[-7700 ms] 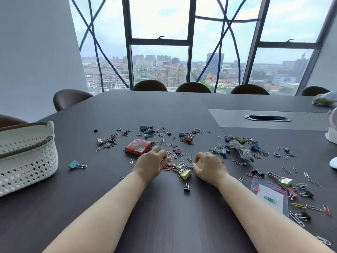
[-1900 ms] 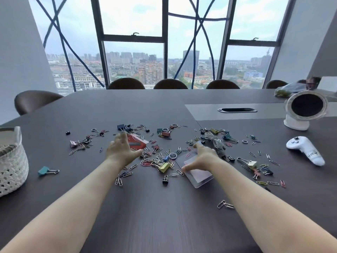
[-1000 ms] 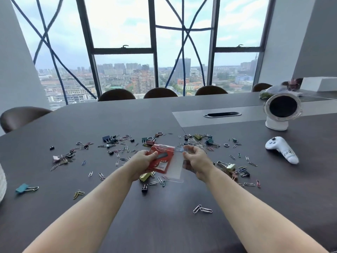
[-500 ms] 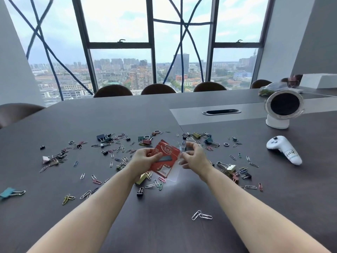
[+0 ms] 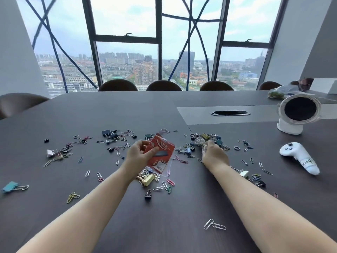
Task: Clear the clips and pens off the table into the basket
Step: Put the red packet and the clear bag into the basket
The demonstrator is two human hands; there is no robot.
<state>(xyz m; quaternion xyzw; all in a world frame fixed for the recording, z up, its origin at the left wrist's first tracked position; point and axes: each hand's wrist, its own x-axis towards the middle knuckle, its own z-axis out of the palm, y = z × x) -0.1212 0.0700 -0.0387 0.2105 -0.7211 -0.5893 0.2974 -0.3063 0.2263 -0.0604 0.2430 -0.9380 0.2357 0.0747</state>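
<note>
My left hand (image 5: 140, 152) grips a red packet in a clear sleeve (image 5: 160, 155), lifted a little above the dark table (image 5: 113, 114). My right hand (image 5: 214, 155) lies palm down on the pile of clips at the right (image 5: 204, 139), with its fingertips on a clear plastic bundle; its fingers are hidden behind the hand. Coloured paper clips and binder clips are strewn across the table, among them a yellow binder clip (image 5: 148, 179), a black one (image 5: 148, 194) and a teal one (image 5: 10, 187). No basket and no pens are in view.
A white hand controller (image 5: 299, 158) and a round white fan (image 5: 299, 111) stand at the right. A cable slot (image 5: 229, 113) is set in the table's middle. Brown chairs (image 5: 163, 85) line the far edge below the windows. Two linked paper clips (image 5: 214, 225) lie near me.
My right hand has let go of the red packet and moved right onto the clip pile. The left hand keeps the packet. The view turned right, taking the basket out of sight.
</note>
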